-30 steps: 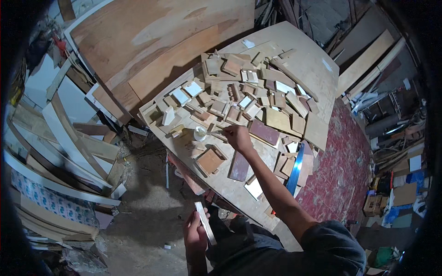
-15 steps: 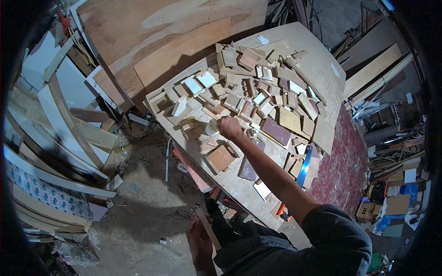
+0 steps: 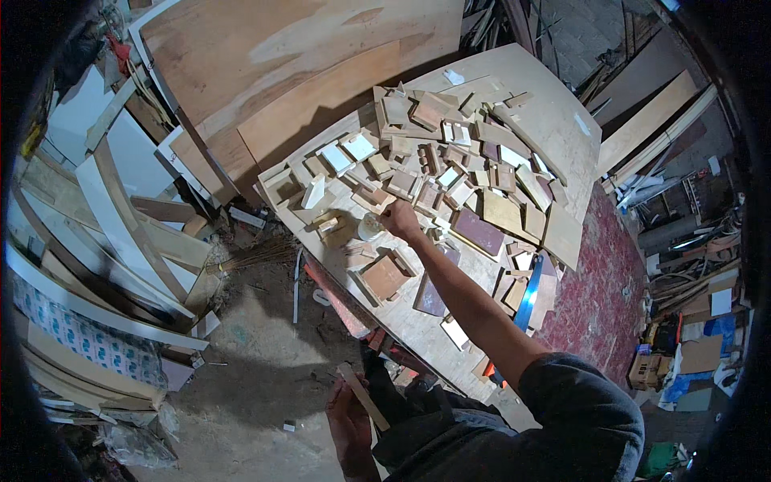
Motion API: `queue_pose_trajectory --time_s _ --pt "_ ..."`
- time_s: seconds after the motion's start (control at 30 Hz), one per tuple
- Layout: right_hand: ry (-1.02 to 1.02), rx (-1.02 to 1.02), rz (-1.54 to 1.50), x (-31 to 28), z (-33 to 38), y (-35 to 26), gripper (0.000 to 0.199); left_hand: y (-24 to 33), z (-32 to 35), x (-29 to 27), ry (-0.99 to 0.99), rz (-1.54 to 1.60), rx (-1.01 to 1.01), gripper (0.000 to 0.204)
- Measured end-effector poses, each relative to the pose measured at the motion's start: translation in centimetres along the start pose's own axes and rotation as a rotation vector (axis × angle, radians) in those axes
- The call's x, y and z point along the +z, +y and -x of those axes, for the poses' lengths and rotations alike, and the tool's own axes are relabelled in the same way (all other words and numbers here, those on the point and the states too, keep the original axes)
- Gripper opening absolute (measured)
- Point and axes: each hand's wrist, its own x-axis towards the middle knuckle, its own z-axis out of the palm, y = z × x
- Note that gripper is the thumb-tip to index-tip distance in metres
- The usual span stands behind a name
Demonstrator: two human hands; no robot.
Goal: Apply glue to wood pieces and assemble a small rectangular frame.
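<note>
My right hand (image 3: 400,218) reaches over the workbench with its fingers closed together, right beside a small whitish round pot (image 3: 370,228). What those fingers hold, if anything, is too small to make out. Low down, off the bench's near edge, my left hand (image 3: 348,418) grips a narrow wooden strip (image 3: 364,397), which slants up past the fingers. Close to the pot lie a shallow wooden tray-like piece (image 3: 386,278) and a small wooden block assembly (image 3: 328,226). Behind my right hand spreads a heap of small wooden pieces (image 3: 434,153), some white-faced.
A handsaw with a blue-looking blade (image 3: 527,299) lies on the bench's right side. Large plywood sheets (image 3: 305,56) stand behind the bench (image 3: 474,365). Curved boards (image 3: 132,217) are stacked at left, with a broom (image 3: 249,255) nearby. Shelves of clutter (image 3: 691,345) line the right.
The whole view has shifted slightly. My right hand stays beside the pot, a touch higher relative to it; my left hand still holds the wooden strip in about the same place.
</note>
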Motion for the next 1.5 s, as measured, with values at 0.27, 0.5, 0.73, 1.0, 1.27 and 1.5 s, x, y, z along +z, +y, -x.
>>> queue_pose_trajectory --time_s 0.27,0.5,0.73,1.0,1.27,1.5 --pt "0.083 0.147 -0.116 -0.3 0.5 0.0 0.030 -0.8 2.3 0.9 -0.056 -0.088 0.072 0.022" --pt "0.191 0.198 -0.170 -2.7 2.3 1.4 0.024 -2.3 2.9 0.0 -0.098 -0.207 0.017 0.029" --pt "0.233 0.288 -0.754 -10.9 9.7 -1.0 0.018 -3.5 5.6 2.0 -0.168 -0.503 0.038 0.038" --pt "0.269 0.249 -1.219 -28.9 27.7 -7.6 0.013 -5.9 8.5 9.7 -0.301 -0.521 -0.041 0.029" --pt "0.539 0.113 -1.128 -36.3 40.2 -9.5 0.012 -10.2 12.1 14.2 -0.616 -0.602 -0.144 0.023" --pt "0.641 -0.070 -0.702 -39.3 45.2 -8.6 0.019 -13.5 15.9 16.1 -0.737 -0.708 -0.074 0.030"
